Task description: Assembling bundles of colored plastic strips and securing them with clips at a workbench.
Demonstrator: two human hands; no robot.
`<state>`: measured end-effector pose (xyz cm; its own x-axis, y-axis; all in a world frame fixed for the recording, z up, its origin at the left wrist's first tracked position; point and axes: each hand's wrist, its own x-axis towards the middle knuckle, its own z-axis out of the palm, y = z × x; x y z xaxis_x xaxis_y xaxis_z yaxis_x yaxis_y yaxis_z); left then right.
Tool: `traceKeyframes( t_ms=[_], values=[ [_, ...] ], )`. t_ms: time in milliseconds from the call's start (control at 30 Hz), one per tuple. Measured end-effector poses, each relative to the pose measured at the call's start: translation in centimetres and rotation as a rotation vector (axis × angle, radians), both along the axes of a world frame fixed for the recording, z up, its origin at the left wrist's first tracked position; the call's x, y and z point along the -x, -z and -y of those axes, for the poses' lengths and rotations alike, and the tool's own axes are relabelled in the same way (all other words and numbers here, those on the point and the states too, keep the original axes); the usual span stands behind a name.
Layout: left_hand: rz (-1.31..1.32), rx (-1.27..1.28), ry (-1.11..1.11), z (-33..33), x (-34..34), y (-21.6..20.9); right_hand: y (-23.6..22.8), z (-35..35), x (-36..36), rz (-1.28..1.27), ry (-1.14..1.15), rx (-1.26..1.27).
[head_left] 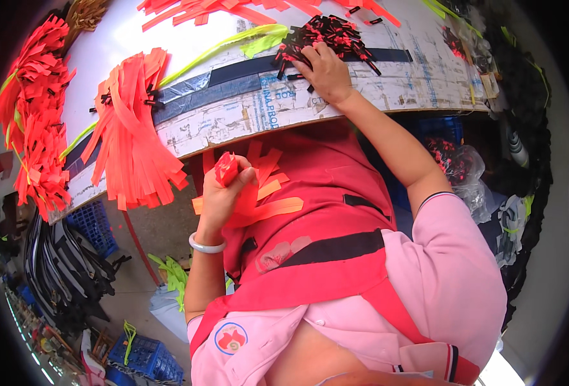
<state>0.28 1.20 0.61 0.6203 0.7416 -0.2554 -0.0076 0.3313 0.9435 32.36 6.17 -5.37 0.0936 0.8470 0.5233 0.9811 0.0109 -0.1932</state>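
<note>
In my left hand (pixel 219 196), fingers closed, is a bunch of orange-red strips (pixel 226 168). The gathered end pokes up above the fist while loose strips hang over the red apron (pixel 323 174). My right hand (pixel 326 72) reaches onto the table, its fingertips at the near left side of a pile of small black-and-red pieces (pixel 336 40). Whether those fingers pinch a piece cannot be made out. Left of the pile, a bundle of orange-red strips (pixel 136 135) with black ends hangs over the table edge.
The white table (pixel 387 96) has worn paper and dark tape along its front. Larger strip bundles (pixel 43 116) lie at its left end. A yellow-green strap (pixel 220 45) runs across it. Blue crates (pixel 146 357) and black straps (pixel 59 270) are below left; a clear plastic bag (pixel 471 180) is below right.
</note>
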Motion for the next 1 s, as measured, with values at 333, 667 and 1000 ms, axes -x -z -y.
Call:
traceKeyframes(
  t_ms=[333,667,1000],
  values=[
    [-0.012,-0.059,0.004,0.0,0.6,0.1,-3.4,-2.0,-5.0,-1.533,0.035,0.063],
    [-0.008,-0.101,-0.071,0.1,0.3,0.4,-3.4,-1.6,-7.7,-2.371,-0.243,0.138],
    [-0.026,-0.045,-0.101,-0.4,0.1,0.0,-6.4,-0.3,-4.8,-2.263,-0.646,0.355]
  ],
)
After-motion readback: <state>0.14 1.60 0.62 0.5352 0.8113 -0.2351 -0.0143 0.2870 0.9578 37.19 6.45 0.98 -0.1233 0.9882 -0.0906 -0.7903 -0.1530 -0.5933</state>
